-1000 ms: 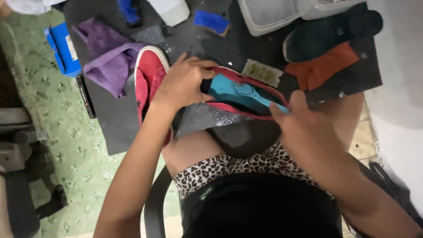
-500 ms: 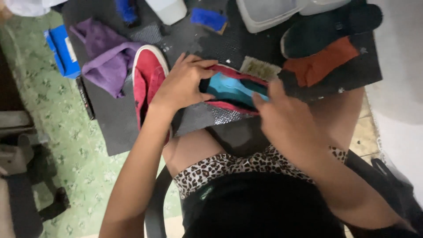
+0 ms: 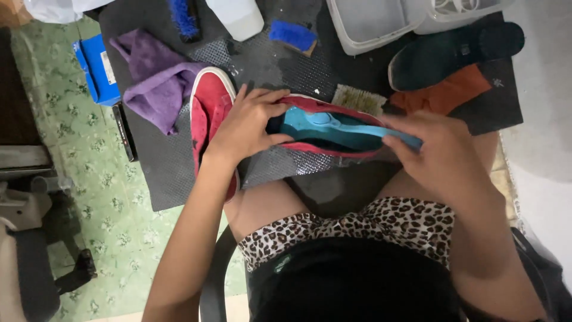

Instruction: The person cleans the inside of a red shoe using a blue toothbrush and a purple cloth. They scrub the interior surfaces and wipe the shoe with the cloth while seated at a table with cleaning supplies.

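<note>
The left hand grips the opening of a red canvas shoe, its fingers curled together over the collar and clamped on the fabric. The right hand pinches the end of a turquoise foam insole, fingers closed on it, the insole lying partly inside the shoe and sticking out towards that hand. The shoe is held just above the near edge of a black textured rubber mat that covers the table.

A second red shoe, with a white rubber sole rim, lies on the mat just beside the left hand, so there are two red shoes in all. Two more insoles lie at the far right, one dark teal, one orange, the teal overlapping the orange; with the turquoise one that makes three. A crumpled purple cloth, soft and folded, rests left of the second shoe. Three brushes show: a pale bristle brush touching the held shoe, a blue-bristled brush on a wooden block, and another blue brush at the top edge. A white plastic bottle and a clear plastic tub stand at the far side. A blue box lies on the green patterned floor.
</note>
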